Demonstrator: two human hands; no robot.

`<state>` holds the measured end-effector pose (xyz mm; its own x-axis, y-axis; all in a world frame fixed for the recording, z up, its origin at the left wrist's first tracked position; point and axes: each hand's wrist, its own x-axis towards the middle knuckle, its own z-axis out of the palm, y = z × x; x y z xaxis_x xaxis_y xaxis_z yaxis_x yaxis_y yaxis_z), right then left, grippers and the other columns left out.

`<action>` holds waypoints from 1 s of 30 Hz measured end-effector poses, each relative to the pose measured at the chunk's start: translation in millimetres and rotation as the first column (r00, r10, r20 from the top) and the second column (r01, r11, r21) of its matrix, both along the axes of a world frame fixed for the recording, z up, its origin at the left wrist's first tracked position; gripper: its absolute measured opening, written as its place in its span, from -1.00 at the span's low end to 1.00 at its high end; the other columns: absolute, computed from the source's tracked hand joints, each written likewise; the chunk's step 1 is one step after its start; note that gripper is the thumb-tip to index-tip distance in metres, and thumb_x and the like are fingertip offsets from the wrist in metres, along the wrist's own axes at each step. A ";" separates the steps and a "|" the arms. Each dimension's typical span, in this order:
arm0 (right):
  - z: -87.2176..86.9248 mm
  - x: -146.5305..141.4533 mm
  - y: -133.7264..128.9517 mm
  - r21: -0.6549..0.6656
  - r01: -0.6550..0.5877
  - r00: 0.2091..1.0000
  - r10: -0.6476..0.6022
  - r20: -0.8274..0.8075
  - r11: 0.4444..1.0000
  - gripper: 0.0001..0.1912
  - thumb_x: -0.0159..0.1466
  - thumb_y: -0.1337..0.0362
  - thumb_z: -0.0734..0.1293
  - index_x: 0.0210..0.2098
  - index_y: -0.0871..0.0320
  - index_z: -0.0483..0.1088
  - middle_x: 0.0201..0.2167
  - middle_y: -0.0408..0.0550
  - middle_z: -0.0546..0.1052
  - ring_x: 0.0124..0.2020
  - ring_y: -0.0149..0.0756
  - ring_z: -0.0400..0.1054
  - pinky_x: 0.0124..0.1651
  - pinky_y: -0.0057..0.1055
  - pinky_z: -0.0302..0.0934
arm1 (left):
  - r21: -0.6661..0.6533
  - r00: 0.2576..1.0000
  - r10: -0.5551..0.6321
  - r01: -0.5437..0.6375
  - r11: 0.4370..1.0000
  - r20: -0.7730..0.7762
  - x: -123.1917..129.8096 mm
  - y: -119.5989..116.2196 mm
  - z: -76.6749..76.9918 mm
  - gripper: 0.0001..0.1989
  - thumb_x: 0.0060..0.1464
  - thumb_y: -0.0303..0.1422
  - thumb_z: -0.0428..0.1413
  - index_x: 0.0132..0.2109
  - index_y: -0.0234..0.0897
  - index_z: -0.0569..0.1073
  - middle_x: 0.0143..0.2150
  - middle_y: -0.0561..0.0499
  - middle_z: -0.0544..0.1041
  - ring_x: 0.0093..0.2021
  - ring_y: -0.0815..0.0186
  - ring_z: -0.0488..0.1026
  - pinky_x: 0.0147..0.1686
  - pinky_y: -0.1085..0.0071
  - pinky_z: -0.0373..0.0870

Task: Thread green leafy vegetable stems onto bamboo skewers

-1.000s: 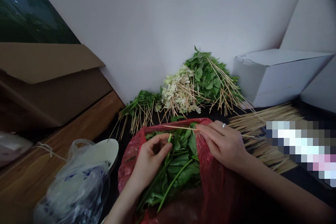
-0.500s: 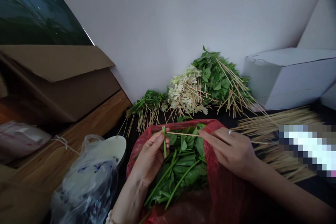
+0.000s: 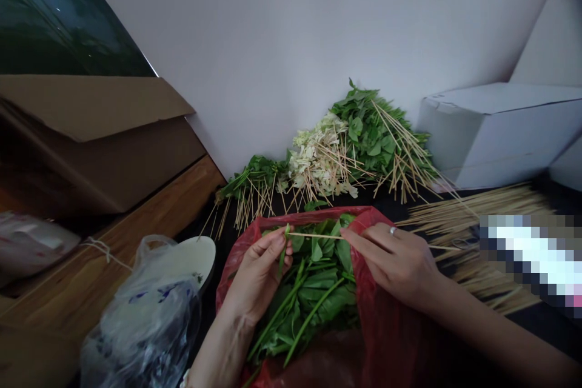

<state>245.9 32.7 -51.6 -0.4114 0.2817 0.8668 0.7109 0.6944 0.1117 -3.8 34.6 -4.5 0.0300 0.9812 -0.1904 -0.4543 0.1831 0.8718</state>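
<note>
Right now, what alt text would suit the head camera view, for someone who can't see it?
A left hand pinches a green stem at the tip of a wooden skewer held in the right hand, above a red plastic bag of leafy greens. Behind, skewered greens lie piled before a white wall.

Left forearm (image 3: 216, 354): rises from the lower edge, slanting up and to the right.
Left wrist (image 3: 240, 318): inner side partly turned to view.
Left hand (image 3: 261, 273): thumb (image 3: 276, 245) pressed toward the index finger in a pinch; remaining fingers curled behind, tips showing.
Right forearm (image 3: 495, 324): enters from the lower right, slanting up and to the left.
Right hand (image 3: 400, 260): back uppermost, fingers pointing left, pinched at the tips.
Hands: apart, fingertips facing and roughly level.
</note>
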 end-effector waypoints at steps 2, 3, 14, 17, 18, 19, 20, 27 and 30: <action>-0.4 -0.2 0.4 0.000 0.009 1.000 -0.009 0.006 1.000 -0.65 0.34 0.60 0.22 0.04 0.33 0.48 -0.44 -0.04 0.48 -0.42 -0.30 0.31 -0.38 -0.34 0.17 | -0.007 1.000 0.019 -0.019 1.000 -0.004 -0.3 0.8 -1.0 -0.52 -0.40 -0.39 0.56 -0.22 -0.39 0.70 -0.45 0.07 0.61 -0.46 0.52 0.47 -0.44 0.66 0.49; -0.7 -0.4 0.6 -0.001 0.018 1.000 -0.018 0.012 1.000 -0.66 0.34 0.59 0.22 0.03 0.33 0.49 -0.44 -0.05 0.47 -0.42 -0.30 0.31 -0.38 -0.34 0.16 | -0.010 0.999 0.036 -0.036 0.999 -0.007 -0.2 1.2 -1.4 -0.51 -0.43 -0.39 0.57 -0.23 -0.39 0.70 -0.45 0.07 0.61 -0.46 0.52 0.48 -0.44 0.66 0.49; 1.0 -4.1 0.6 -0.048 0.044 0.999 -0.045 -0.023 0.998 -0.68 0.41 0.48 0.19 0.03 0.28 0.50 -0.44 -0.06 0.45 -0.43 -0.30 0.25 -0.40 -0.34 0.11 | 0.006 0.977 0.192 -0.192 0.981 -0.091 0.7 8.2 -0.6 -0.43 -0.58 -0.38 0.59 -0.26 -0.39 0.70 -0.38 0.03 0.66 -0.46 0.48 0.51 -0.38 0.65 0.58; 2.7 -4.5 0.6 -0.047 0.058 0.998 -0.059 -0.007 0.997 -0.68 0.42 0.47 0.16 0.02 0.28 0.50 -0.45 -0.07 0.43 -0.44 -0.31 0.22 -0.42 -0.33 0.09 | -0.013 0.977 0.188 -0.191 0.982 -0.105 -0.3 10.4 -4.9 -0.46 -0.58 -0.39 0.58 -0.28 -0.38 0.69 -0.38 0.02 0.66 -0.45 0.44 0.53 -0.37 0.63 0.60; 2.8 -4.6 0.7 -0.043 0.066 0.998 -0.066 0.003 0.997 -0.67 0.43 0.46 0.15 0.02 0.28 0.50 -0.46 -0.08 0.42 -0.44 -0.31 0.22 -0.42 -0.34 0.09 | -0.016 0.977 0.183 -0.186 0.982 -0.111 -0.2 10.6 -6.1 -0.48 -0.56 -0.40 0.58 -0.29 -0.37 0.69 -0.38 0.01 0.66 -0.44 0.43 0.54 -0.36 0.62 0.60; 2.7 -4.7 0.8 -0.039 0.074 0.997 -0.073 0.012 0.997 -0.67 0.43 0.45 0.15 0.02 0.27 0.49 -0.46 -0.08 0.42 -0.45 -0.31 0.21 -0.43 -0.34 0.08 | -0.018 0.976 0.181 -0.184 0.983 -0.119 0.1 10.6 -7.0 -0.52 -0.52 -0.42 0.57 -0.30 -0.36 0.68 -0.37 0.01 0.67 -0.42 0.41 0.55 -0.35 0.60 0.61; 2.5 -4.8 1.0 -0.036 0.076 0.997 -0.076 0.018 0.996 -0.67 0.43 0.45 0.14 0.02 0.27 0.49 -0.46 -0.09 0.41 -0.45 -0.31 0.20 -0.43 -0.34 0.08 | -0.024 0.974 0.185 -0.189 0.982 -0.130 0.4 10.4 -7.3 -0.56 -0.48 -0.44 0.55 -0.30 -0.35 0.68 -0.36 0.01 0.67 -0.41 0.40 0.56 -0.34 0.59 0.61; 2.0 -5.2 3.0 -0.020 0.077 0.997 -0.077 0.017 0.997 -0.69 0.38 0.47 0.18 0.01 0.30 0.49 -0.45 -0.08 0.41 -0.44 -0.32 0.23 -0.42 -0.34 0.06 | -0.040 0.968 0.192 -0.201 0.979 -0.160 -0.9 8.7 -3.3 -0.65 -0.26 -0.56 0.44 -0.23 -0.29 0.68 -0.27 0.03 0.69 -0.36 0.39 0.60 -0.30 0.60 0.60; 1.6 -6.3 2.8 -0.016 0.075 0.997 -0.075 0.021 0.997 -0.70 0.38 0.47 0.19 0.00 0.31 0.49 -0.45 -0.09 0.41 -0.43 -0.32 0.24 -0.42 -0.35 0.06 | -0.049 0.968 0.172 -0.184 0.982 -0.183 -0.8 8.0 -5.1 -0.65 -0.32 -0.55 0.47 -0.27 -0.28 0.68 -0.32 0.06 0.68 -0.40 0.41 0.58 -0.34 0.61 0.59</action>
<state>239.6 35.5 -50.0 -0.4058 0.3265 0.8537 0.7588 0.6410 0.1155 -4.6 42.6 -9.6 -0.1838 0.9532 -0.2401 -0.3242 0.1718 0.9303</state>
